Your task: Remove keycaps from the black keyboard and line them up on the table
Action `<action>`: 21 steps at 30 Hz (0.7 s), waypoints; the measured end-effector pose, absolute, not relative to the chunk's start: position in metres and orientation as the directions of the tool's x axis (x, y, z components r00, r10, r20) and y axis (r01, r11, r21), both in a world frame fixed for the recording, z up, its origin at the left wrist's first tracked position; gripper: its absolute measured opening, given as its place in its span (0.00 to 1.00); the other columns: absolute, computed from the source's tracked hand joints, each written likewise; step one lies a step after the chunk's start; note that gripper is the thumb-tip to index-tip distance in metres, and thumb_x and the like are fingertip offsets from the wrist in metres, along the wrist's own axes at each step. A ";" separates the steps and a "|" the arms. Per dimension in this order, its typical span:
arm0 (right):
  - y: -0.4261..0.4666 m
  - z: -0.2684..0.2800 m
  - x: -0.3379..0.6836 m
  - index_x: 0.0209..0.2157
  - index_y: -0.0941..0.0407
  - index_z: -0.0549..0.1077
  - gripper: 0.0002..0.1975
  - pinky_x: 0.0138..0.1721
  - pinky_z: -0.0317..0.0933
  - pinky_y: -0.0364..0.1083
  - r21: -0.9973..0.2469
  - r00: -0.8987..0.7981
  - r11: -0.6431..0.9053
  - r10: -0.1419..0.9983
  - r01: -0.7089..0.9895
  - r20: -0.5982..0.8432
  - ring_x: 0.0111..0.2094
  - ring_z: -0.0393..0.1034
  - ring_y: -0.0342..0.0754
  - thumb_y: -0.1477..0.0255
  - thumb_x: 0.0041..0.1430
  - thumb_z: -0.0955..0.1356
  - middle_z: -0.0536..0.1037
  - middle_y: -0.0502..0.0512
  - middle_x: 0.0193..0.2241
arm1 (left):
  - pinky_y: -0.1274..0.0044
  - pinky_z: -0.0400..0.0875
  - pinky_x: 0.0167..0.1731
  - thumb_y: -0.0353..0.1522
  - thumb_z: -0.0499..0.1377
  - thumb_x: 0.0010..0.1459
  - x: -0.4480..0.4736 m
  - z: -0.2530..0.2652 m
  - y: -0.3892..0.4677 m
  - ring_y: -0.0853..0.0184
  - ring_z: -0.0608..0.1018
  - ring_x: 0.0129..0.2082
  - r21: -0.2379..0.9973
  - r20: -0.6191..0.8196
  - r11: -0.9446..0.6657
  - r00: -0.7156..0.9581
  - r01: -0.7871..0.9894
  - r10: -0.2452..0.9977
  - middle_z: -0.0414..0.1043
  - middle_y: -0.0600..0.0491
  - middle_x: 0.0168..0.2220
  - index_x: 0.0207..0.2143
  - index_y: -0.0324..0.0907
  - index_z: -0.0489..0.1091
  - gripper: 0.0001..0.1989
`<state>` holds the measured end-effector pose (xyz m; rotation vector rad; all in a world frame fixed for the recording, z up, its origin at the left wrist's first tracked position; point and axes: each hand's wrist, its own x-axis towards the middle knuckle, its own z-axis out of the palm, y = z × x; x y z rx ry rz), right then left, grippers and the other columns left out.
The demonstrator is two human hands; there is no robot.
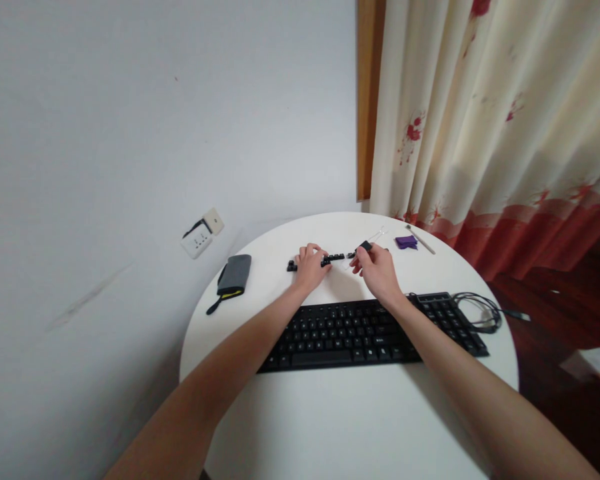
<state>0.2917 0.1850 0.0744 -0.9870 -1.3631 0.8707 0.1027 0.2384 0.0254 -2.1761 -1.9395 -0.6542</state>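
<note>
Beyond the keyboard, my left hand rests with its fingers apart over a row of small black keycaps and hides part of it. More keycaps line up just right of its fingertips. My right hand is closed on a small dark block, which looks like a black keycap, above the table. A thin wire tool lies just behind that hand. Under both forearms stretches a black keyboard, its keys partly covered by them.
A grey pouch with a strap lies at the left of the round white table. At the right are a purple cloth, a slim brush and a coiled black cable. Wall and curtain border the far side.
</note>
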 end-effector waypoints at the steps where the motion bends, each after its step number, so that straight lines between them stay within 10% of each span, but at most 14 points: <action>1: 0.184 0.075 0.292 0.29 0.57 0.69 0.12 0.22 0.62 0.43 -0.930 0.039 0.362 0.930 0.058 0.365 0.21 0.70 0.45 0.64 0.61 0.63 0.77 0.55 0.22 | 0.64 0.60 0.50 0.36 0.67 0.55 0.103 0.025 0.238 0.54 0.62 0.54 0.171 0.414 -0.147 0.065 0.974 0.908 0.63 0.49 0.54 0.45 0.49 0.74 0.14; 13: 0.189 0.076 0.298 0.28 0.57 0.68 0.13 0.24 0.62 0.43 -0.934 0.040 0.355 0.933 0.041 0.356 0.21 0.70 0.44 0.63 0.61 0.64 0.77 0.55 0.23 | 0.65 0.63 0.51 0.34 0.59 0.61 0.071 0.072 0.234 0.54 0.68 0.53 0.274 0.369 -0.104 -0.004 0.956 0.929 0.70 0.47 0.51 0.48 0.45 0.73 0.13; 17: 0.191 0.076 0.301 0.27 0.57 0.68 0.13 0.25 0.63 0.43 -0.926 0.037 0.374 0.926 0.060 0.376 0.22 0.70 0.45 0.63 0.61 0.63 0.77 0.55 0.23 | 0.70 0.66 0.51 0.36 0.54 0.63 0.077 0.088 0.193 0.58 0.75 0.49 0.318 0.089 -0.292 0.278 0.902 0.956 0.75 0.46 0.48 0.48 0.41 0.74 0.15; 21: 0.192 0.076 0.303 0.28 0.57 0.69 0.13 0.23 0.62 0.43 -0.919 0.051 0.387 0.919 0.071 0.391 0.21 0.69 0.45 0.63 0.61 0.64 0.77 0.55 0.23 | 0.66 0.56 0.62 0.53 0.60 0.54 0.107 0.083 0.132 0.52 0.61 0.65 0.393 -0.194 -0.485 0.586 0.781 0.787 0.57 0.44 0.67 0.67 0.45 0.54 0.43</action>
